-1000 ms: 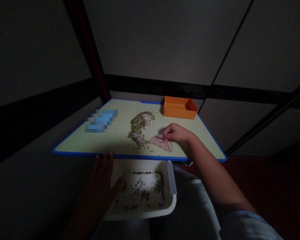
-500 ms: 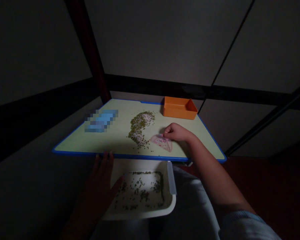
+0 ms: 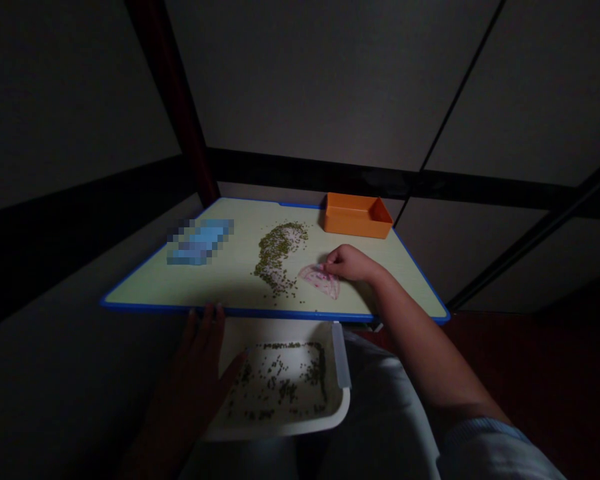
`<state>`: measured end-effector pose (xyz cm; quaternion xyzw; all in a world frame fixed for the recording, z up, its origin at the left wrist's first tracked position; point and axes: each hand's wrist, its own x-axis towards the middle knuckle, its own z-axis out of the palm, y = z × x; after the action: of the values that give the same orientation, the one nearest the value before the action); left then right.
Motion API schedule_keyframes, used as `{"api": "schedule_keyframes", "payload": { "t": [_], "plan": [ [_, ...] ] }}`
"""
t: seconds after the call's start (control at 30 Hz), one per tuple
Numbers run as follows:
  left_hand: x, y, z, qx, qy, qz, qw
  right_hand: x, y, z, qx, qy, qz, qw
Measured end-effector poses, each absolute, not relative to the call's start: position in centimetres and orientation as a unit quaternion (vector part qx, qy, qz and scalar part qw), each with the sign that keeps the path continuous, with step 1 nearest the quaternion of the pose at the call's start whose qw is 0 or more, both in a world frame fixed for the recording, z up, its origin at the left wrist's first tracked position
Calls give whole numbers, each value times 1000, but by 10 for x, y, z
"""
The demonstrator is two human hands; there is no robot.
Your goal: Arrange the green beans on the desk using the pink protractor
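Observation:
My right hand (image 3: pixel 353 264) pinches the straight edge of a pink see-through protractor (image 3: pixel 324 283), which is on or just above the pale tabletop. To its left spreads a curved heap of small green beans (image 3: pixel 274 252), mixed with whitish bits. In deep shadow, my left hand (image 3: pixel 200 367) rests on the left side of a white plastic tub (image 3: pixel 325 423), its fingers stretched out near the table's front edge. Scattered green beans (image 3: pixel 286 390) lie on the tub's floor.
An orange open box (image 3: pixel 357 225) stands at the back right of the blue-edged table (image 3: pixel 380 303). A blurred blue item (image 3: pixel 203 241) lies on the left. Dark panelled walls (image 3: pixel 305 80) enclose the table behind and on the left. My legs (image 3: pixel 385 400) are below.
The protractor has shifted and turned slightly in my right hand, and its lower tip is a little farther from the table's front edge. My left hand stays on the tub.

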<state>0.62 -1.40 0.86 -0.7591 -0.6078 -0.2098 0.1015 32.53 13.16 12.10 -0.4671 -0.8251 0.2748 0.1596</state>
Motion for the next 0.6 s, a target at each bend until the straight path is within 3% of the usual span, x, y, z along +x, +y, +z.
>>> {"api": "schedule_keyframes", "payload": {
  "t": [0.37,0.6],
  "plan": [
    [7,-13,9,-756,-612,-206,103,336,136,129,-629,-764,97,107],
    [7,-15,10,-756,-614,-198,113,337,136,134,-680,-727,56,77]
  ]
}}
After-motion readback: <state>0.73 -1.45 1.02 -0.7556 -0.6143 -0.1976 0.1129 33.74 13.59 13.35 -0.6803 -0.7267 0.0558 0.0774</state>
